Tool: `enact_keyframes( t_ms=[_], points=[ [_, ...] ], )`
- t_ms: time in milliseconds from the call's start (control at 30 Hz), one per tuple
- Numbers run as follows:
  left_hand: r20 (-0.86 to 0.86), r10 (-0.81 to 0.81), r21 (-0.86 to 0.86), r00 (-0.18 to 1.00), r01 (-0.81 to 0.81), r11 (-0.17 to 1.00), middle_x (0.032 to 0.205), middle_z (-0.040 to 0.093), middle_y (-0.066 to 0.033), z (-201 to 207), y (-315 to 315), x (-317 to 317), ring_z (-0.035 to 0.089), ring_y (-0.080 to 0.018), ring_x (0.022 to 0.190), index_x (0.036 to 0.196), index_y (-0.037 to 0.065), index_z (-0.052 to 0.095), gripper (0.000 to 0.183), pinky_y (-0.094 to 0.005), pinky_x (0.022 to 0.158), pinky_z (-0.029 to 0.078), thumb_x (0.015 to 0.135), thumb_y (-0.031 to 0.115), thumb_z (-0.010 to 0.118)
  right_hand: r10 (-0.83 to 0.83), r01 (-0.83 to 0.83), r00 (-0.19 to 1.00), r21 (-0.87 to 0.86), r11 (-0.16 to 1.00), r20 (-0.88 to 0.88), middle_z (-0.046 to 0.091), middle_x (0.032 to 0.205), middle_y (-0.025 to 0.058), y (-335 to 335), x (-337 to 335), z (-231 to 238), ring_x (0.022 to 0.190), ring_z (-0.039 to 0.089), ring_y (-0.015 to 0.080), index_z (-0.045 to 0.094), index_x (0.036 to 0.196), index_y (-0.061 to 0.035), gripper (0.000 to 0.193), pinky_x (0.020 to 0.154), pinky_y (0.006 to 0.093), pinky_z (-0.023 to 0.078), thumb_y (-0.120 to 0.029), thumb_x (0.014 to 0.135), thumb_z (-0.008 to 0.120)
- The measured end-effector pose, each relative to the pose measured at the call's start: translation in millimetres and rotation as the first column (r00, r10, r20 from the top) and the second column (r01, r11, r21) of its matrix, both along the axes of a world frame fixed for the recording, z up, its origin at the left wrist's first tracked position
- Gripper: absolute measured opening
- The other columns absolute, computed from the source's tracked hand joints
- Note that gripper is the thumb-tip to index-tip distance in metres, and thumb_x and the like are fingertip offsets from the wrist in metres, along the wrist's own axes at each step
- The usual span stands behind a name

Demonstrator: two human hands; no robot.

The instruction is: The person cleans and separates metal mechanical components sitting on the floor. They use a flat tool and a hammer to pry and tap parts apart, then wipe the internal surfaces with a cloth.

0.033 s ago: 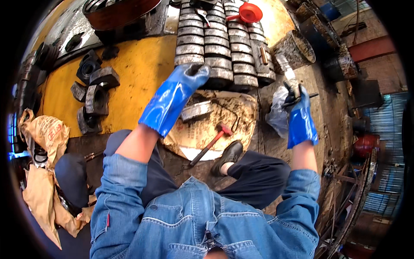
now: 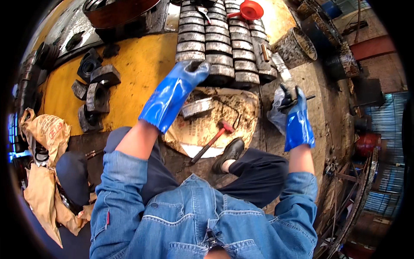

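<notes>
My left hand (image 2: pixel 186 77) wears a blue rubber glove and hovers at or against the near end of the stacked metal rings (image 2: pixel 219 71). Its thumb and fingers are apart, with a dark gap between them; whether it touches a ring, I cannot tell. My right hand (image 2: pixel 298 103), gloved alike, closes round a dark-handled tool (image 2: pixel 288 100) with a thin rod poking out to the right. A long, stained pale strip (image 2: pixel 282 67) reaches up from that grip; whether it belongs to the tool is unclear. Clear plastic (image 2: pixel 276 113) hangs beside the hand.
A single metal ring (image 2: pixel 197 108) and a red-headed hammer (image 2: pixel 212 141) lie on stained cardboard (image 2: pixel 241 110) between my legs. Several dark metal blocks (image 2: pixel 98 98) sit on the yellow surface at left. A red scoop (image 2: pixel 251 10) lies atop the rows; a grimy bucket (image 2: pixel 295 47) stands at right.
My right hand has shifted slightly down and to the left, the dark tool still in its grip. My left hand stays almost where it was.
</notes>
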State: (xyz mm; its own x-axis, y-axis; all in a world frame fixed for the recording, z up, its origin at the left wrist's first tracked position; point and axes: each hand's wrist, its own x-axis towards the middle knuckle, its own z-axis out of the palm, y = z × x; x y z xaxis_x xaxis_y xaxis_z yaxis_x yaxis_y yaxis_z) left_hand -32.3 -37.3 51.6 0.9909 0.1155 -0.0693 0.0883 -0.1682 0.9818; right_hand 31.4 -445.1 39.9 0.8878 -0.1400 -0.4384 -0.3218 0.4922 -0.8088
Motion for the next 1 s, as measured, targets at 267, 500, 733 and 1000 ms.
enact_keyframes(
  t_ms=[267, 500, 733, 1000],
  points=[
    [-0.144, -0.148, 0.056, 0.979, 0.157, 0.986, 0.111, 0.07, -0.0108, -20.8, 6.7, -1.9, 0.062, -0.0194, 0.098, 0.124, 0.0, 0.065, 0.052, -0.0327, 0.091, 0.048, 0.088, 0.037, 0.072, 0.135, -0.252, 0.906, -0.256, 0.933, -0.401, 0.07, 0.091, 0.0053, 47.6, -98.0, -71.4, 0.064, 0.062, 0.02, 0.064, 0.131, -0.0198, 0.042, 0.052, 0.0346, 0.043, -0.035, 0.092, 0.062],
    [-0.279, -0.173, 0.095, 0.945, 0.206, 0.974, 0.099, 0.071, -0.0098, -44.1, 5.2, -15.4, 0.062, -0.0197, 0.088, 0.118, -0.001, 0.067, 0.046, -0.0336, 0.084, 0.049, 0.087, 0.032, 0.073, 0.36, -0.464, 0.867, -0.3, 0.833, -0.343, 0.071, 0.086, 0.0084, 48.7, -70.5, -31.1, 0.063, 0.065, 0.017, 0.068, 0.116, -0.0097, 0.032, 0.05, 0.0303, 0.048, -0.034, 0.095, 0.063],
    [-0.255, -0.029, 0.083, 0.967, 0.052, 0.995, 0.098, 0.071, -0.0048, -21.1, -1.2, -5.3, 0.061, -0.0153, 0.088, 0.116, 0.001, 0.071, 0.045, -0.0302, 0.083, 0.049, 0.089, 0.036, 0.072, 0.904, -0.36, 0.383, -0.932, -0.046, -0.192, 0.069, 0.091, 0.0087, 111.4, -123.4, -55.3, 0.08, 0.07, 0.0191, 0.063, 0.124, -0.0067, 0.03, 0.066, 0.0313, 0.057, -0.017, 0.095, 0.064],
    [-0.016, -0.001, 0.104, 1.0, 0.002, 0.995, 0.097, 0.071, -0.0049, 5.3, 9.7, -6.0, 0.061, -0.0146, 0.089, 0.114, 0.002, 0.071, 0.042, -0.0292, 0.083, 0.048, 0.09, 0.037, 0.071, 0.49, -0.456, -0.001, -0.436, -0.776, -0.872, 0.068, 0.107, 0.0156, 240.4, -141.6, -11.3, 0.098, 0.067, 0.0336, 0.054, 0.133, -0.0007, 0.05, 0.083, 0.0578, 0.053, -0.022, 0.09, 0.069]
  ],
)
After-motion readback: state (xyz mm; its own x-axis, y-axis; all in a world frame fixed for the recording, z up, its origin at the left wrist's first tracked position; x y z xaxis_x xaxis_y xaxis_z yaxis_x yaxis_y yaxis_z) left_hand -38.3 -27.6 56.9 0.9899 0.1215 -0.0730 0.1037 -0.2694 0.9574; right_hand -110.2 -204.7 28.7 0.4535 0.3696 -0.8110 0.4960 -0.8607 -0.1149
